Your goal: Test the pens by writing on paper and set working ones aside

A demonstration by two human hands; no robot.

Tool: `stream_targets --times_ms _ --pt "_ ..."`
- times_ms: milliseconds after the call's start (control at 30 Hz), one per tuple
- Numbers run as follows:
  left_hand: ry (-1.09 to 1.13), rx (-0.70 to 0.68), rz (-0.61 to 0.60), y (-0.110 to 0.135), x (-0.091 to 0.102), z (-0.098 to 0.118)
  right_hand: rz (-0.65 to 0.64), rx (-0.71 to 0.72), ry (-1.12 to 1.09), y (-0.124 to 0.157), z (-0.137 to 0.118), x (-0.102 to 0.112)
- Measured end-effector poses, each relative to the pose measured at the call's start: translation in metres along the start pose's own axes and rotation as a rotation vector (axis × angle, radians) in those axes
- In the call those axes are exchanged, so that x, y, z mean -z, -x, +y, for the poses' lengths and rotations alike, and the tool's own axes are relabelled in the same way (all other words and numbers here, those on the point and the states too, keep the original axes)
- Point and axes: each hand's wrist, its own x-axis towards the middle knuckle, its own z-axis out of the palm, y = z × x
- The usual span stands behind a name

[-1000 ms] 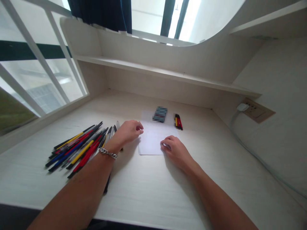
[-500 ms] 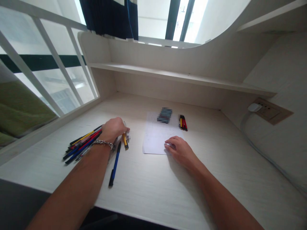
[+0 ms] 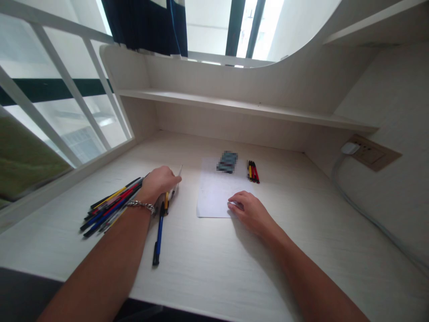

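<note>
- While the left hand [image 3: 157, 182] rests on the desk [image 3: 208, 259], its fingers [image 3: 170, 179] look closed around a clear pen [image 3: 179, 171], whose tip pokes out toward 1 o'clock.
- A blue pen [image 3: 159, 235] lies alone at 6 o'clock from that hand, and a yellow pen [image 3: 166, 201] lies just beside the hand, its top end hidden.
- The right hand [image 3: 250, 211] lies relaxed and empty, its fingers [image 3: 234, 202] touching a sheet of paper [image 3: 214, 194] near its lower edge.
- A heap of mixed pens [image 3: 110, 208] lies at 9 o'clock from the left hand, just beside its wrist.
- At the paper's top edge sits a blurred object [image 3: 227, 162], too obscured to identify.
- Three or so pens [image 3: 253, 171] lie side by side at 3 o'clock from that object.
- A shelf [image 3: 248, 106] runs across the far side, with a wall socket [image 3: 372, 154] at 2 o'clock.
</note>
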Motion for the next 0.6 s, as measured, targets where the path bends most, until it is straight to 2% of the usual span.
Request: stream_targets --times_ms 67,167,267,333,433,600 --pt "-0.077 0.078 -0.042 0.002 0.004 0.009 0.004 0.002 -0.005 0.0 0.0 0.0" --pt "-0.02 -0.052 -0.056 0.006 0.011 0.032 0.013 0.009 -0.017 0.001 0.0 0.0" --pt "0.053 -0.189 0.035 0.012 0.008 0.057 0.037 0.009 -0.028 0.001 0.002 0.003" --pt "0.102 -0.296 0.076 0.015 0.0 0.073 0.071 -0.023 -0.02 0.001 0.005 0.007" --pt "0.15 -0.402 0.033 0.017 -0.021 0.09 0.145 -0.112 0.021 0.0 0.013 0.016" --pt "0.052 -0.447 -0.02 0.018 -0.054 0.096 0.237 -0.205 0.069 -0.003 0.029 0.029"
